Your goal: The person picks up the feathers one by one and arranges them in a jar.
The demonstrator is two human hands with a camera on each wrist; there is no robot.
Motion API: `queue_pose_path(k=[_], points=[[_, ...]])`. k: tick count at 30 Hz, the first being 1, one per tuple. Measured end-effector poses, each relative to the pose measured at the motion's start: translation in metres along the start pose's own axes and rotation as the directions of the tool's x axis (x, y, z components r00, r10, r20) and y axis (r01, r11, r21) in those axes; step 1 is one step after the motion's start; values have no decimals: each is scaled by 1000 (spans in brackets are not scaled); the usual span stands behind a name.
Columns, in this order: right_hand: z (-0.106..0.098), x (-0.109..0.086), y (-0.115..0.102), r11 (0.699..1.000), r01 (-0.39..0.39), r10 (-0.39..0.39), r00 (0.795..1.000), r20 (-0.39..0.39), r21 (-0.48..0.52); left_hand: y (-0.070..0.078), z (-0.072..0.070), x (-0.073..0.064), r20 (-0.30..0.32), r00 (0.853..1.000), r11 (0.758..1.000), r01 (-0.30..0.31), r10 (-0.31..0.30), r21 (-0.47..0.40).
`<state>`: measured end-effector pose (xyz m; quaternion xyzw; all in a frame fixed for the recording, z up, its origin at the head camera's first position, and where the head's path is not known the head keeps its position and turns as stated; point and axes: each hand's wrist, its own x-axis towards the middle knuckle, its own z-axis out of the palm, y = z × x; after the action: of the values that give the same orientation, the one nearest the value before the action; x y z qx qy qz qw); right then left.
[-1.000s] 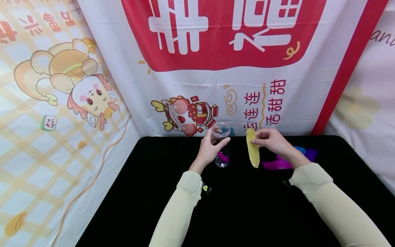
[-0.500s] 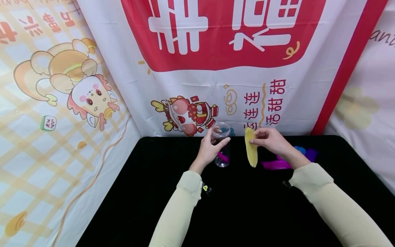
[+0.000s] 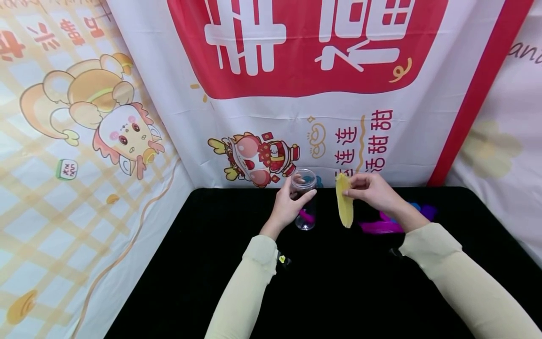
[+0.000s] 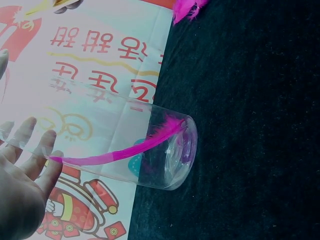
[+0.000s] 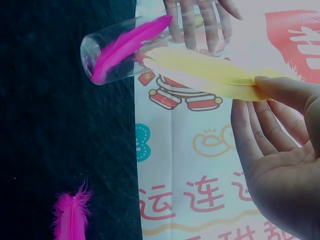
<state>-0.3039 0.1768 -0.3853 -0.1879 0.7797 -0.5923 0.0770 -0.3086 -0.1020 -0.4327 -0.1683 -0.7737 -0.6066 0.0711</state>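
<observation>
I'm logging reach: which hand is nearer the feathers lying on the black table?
Right. In the head view, the right hand, pinching a yellow feather, is just above-left of those feathers; the left hand is farther left, holding the clear jar.

Left hand [image 4: 22, 195] at frame's edge, fingers against clear jar [image 4: 115, 127]; magenta feather [image 4: 117, 154] runs lengthwise inside, fluffy end near jar's base. Behind, white banner [image 4: 110, 75] with red characters meets black cloth [image 4: 250, 125]. Second magenta feather [image 4: 188, 9], cropped, at top; yellow feather [image 4: 37, 12] in upper left corner, partly cut off.
</observation>
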Motion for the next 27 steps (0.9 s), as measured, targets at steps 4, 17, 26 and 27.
queue_pose_path(k=[4, 17, 26, 27], points=[[0, -1, -1, 1000, 9, -9, 1000, -6, -19, -1, 1, 0, -3, 1000, 1000, 8, -8, 2], [-4, 1, -8, 996, 39, -42, 999, -30, -74, 0, 0, 0, -4, 1000, 1000, 6, -6, -1], [-4, 1, -11, 995, 57, -59, 998, -28, -81, 18, -3, -5, 23, 999, 999, 37, -37, 19], [-4, 0, -12, 995, 56, -58, 998, -29, -79, 19, -3, -4, 28, 999, 999, 43, -43, 19]])
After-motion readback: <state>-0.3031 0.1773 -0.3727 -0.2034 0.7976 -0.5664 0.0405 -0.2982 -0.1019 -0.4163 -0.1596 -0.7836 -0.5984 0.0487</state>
